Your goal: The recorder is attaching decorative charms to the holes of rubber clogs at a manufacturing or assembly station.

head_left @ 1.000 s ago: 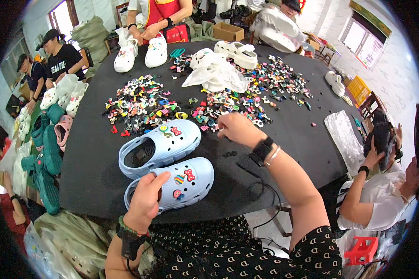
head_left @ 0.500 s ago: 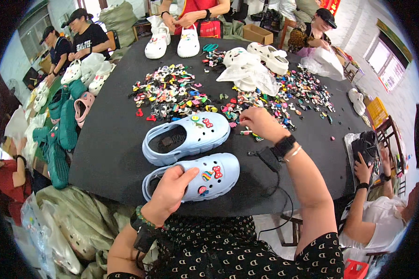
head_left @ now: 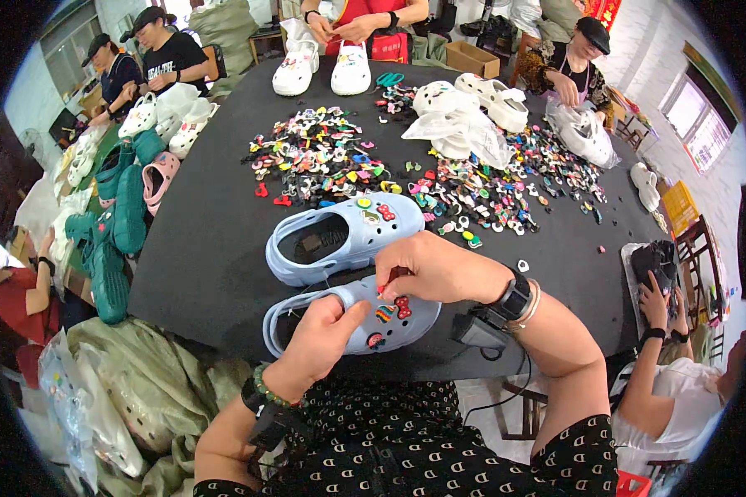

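Head view, two clogs (head_left: pixel 358 236), left hand (head_left: pixel 317 333) clasping one, right (head_left: pixel 427 269) pinching apparently one charm (head_left: pixel 381 291)

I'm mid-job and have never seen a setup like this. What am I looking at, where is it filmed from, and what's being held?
There is no robot here: these are a person's bare hands. Every picture comes from one wide fisheye camera on that person's head, looking down, so straight edges bend near the rim. On the black table lie two pale blue clogs, piles of small colourful charms and some white clogs. The left hand holds the near blue clog; the far one lies beside it. The right hand pinches a small red piece over the near one. The hands at the far edge are a co-worker's.
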Demonstrator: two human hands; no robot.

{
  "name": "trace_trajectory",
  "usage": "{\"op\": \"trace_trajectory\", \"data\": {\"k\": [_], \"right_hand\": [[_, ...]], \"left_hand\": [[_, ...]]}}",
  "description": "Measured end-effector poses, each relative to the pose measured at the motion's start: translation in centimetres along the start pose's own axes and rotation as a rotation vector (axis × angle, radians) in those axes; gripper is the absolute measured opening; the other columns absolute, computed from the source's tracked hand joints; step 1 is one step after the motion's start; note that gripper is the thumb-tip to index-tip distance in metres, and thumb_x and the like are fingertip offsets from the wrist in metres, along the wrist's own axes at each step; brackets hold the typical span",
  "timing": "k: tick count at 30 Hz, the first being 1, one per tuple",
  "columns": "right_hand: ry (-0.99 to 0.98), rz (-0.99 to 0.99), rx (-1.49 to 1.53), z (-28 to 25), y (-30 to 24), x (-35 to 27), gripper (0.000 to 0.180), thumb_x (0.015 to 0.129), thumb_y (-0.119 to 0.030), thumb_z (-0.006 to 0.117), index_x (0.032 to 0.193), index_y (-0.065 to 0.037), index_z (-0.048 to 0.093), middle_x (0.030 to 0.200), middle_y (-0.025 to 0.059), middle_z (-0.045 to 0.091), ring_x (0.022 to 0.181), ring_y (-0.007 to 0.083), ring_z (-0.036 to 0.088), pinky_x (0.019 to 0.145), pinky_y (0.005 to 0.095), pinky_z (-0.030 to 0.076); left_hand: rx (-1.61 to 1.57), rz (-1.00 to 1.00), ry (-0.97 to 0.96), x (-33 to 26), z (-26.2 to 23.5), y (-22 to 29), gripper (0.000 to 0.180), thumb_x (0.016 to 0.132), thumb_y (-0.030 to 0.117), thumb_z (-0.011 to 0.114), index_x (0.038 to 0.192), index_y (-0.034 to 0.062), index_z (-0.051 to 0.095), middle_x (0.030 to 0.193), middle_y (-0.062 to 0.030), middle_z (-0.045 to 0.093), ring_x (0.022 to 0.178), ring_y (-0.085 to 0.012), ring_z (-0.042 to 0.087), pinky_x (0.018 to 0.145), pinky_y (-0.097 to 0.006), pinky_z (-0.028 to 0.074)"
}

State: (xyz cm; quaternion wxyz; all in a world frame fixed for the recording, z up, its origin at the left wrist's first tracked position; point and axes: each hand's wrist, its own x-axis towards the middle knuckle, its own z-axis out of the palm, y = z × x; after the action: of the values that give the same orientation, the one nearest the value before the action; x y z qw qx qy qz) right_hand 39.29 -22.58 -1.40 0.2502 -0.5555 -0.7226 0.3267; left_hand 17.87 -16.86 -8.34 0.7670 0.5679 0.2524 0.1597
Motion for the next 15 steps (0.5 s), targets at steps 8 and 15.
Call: {"op": "trace_trajectory", "data": {"k": [8,15], "right_hand": [[-0.052,0.007,0.1,0.3,-0.4,0.6,0.013,0.073,-0.006,0.077,0.081,-0.002,0.067,0.078,0.0113,0.065,0.075,0.0255,0.066,0.066,0.0365,0.05],[0.06,-0.107,-0.294,0.6,0.6,0.8,0.043,0.068,-0.018,0.086,0.098,-0.005,0.057,0.089,0.0109,0.062,0.083,0.0316,0.063,0.069,0.0398,0.048]], "left_hand": [[0.2,0.102,-0.007,-1.0,0.6,1.0,0.028,0.099,0.011,0.053,0.122,-0.0019,0.061,0.106,-0.0023,0.068,0.09,-0.0064,0.058,0.079,-0.023,0.047],[0.308,0.215,0.016,-2.0,1.0,0.3,0.024,0.097,0.011,0.056,0.114,-0.0042,0.064,0.094,-0.0078,0.069,0.084,-0.0096,0.058,0.077,-0.03,0.049]]}}
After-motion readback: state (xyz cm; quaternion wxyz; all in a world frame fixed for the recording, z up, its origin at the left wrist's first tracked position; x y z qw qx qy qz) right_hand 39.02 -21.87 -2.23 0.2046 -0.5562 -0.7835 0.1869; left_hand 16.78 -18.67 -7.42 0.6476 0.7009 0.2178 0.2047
